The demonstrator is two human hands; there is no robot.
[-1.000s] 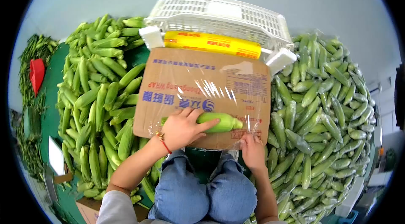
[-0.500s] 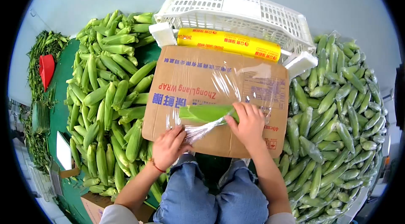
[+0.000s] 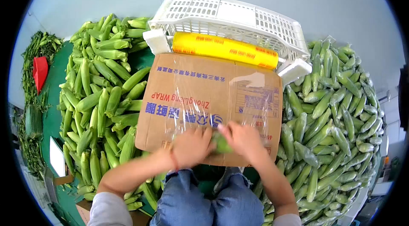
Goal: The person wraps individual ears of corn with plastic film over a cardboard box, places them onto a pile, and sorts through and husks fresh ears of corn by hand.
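At the near edge of the flattened cardboard (image 3: 170, 85), a green ear of corn in its husk (image 3: 221, 144) lies mostly covered by my two hands. My left hand (image 3: 192, 146) is closed over its left part, somewhat blurred by motion. From the other side my right hand (image 3: 243, 140) grips the ear's right end, thumb toward the middle. Clear plastic film (image 3: 200, 94) stretches over the cardboard from the yellow roll (image 3: 226, 50) to the ear. White end blocks carry the roll at the cardboard's far edge.
Unwrapped corn ears (image 3: 100, 94) are heaped to the left. Film-wrapped ears (image 3: 328, 128) form a big pile on the right. A white plastic crate (image 3: 230, 11) stands behind the roll. Farther left are a red object (image 3: 40, 72) and green trimmings (image 3: 34, 132).
Both hands have drawn nearer my knees and closer together, bringing the corn to the cardboard's near edge. My left hand now lies over the ear instead of on the film's edge.
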